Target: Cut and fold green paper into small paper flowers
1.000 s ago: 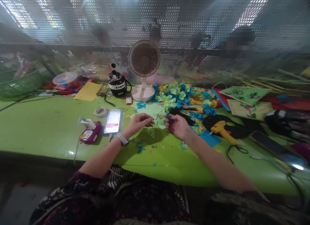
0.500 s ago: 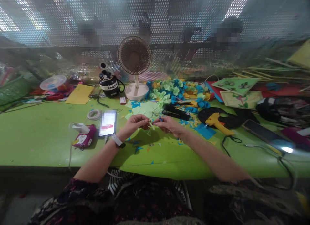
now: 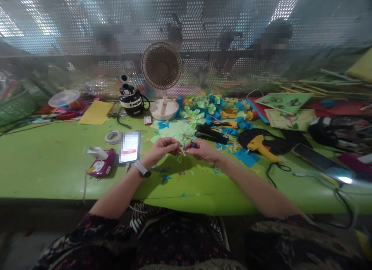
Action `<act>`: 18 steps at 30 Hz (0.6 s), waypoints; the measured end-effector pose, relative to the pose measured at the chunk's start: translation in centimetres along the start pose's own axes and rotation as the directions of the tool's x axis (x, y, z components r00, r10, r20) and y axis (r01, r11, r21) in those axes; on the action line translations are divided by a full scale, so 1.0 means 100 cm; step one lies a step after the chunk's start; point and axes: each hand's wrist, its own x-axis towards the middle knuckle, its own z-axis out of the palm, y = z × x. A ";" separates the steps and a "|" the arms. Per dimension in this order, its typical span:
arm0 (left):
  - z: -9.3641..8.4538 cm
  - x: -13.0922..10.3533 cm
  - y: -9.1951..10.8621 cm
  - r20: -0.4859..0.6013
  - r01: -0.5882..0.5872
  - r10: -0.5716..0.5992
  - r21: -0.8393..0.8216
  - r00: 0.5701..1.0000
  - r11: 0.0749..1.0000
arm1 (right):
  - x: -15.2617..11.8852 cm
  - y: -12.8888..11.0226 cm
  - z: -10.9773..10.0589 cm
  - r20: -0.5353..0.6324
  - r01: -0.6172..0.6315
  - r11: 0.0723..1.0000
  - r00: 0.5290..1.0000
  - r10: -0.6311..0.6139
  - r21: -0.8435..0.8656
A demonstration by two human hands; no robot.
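At the middle of the green bench (image 3: pixel 52 153), between its near edge and the clutter behind, we see the left hand (image 3: pixel 166 147) pinch a pale green paper piece (image 3: pixel 181 150) between thumb and fingertips. The right hand (image 3: pixel 202 150), curled about a small blue item (image 3: pixel 193 144), meets the paper with its fingertips. The two-handed hold, we judge, steadies so light a piece, while the blue item sits high in the fingers, apparently to leave the tips free.

Toward the bench's far edge, a heap of folded paper (image 3: pixel 213 105) seems placed within reach yet clear of the wrists, the black stapler (image 3: pixel 211 135) just in front of it. Left of the hands, a phone (image 3: pixel 130 149) lies screen up, probably to be glanced at.

The fingers cover much of the green paper, leaving us unsure of its shape, and we cannot tell what the blue item is. The phone's display is largely masked. Figures beyond the perforated screen (image 3: pixel 200 74) are blurred, and at the bench's far left corner a green basket (image 3: pixel 17 109) is cut off by the frame.
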 end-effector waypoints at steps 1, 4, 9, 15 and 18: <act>0.000 0.000 0.000 0.000 0.002 -0.002 -0.003 1.000 1.000 | 0.000 0.000 0.000 -0.004 -0.003 1.000 1.000 0.003 -0.008; 0.001 0.000 0.001 0.005 0.012 -0.012 -0.003 1.000 1.000 | 0.000 -0.001 0.001 -0.006 -0.009 1.000 1.000 0.009 -0.030; 0.002 0.000 0.000 0.015 0.015 -0.015 0.027 1.000 1.000 | -0.002 -0.001 0.003 -0.016 -0.004 0.997 1.000 0.003 -0.080; 0.005 0.001 -0.005 0.025 0.039 -0.040 0.045 0.999 0.998 | -0.003 0.000 0.007 -0.016 -0.004 0.998 1.000 0.003 -0.055; 0.006 0.001 -0.005 0.009 0.023 -0.023 0.041 1.000 0.999 | -0.001 0.003 0.007 -0.070 0.000 1.000 0.998 -0.001 -0.014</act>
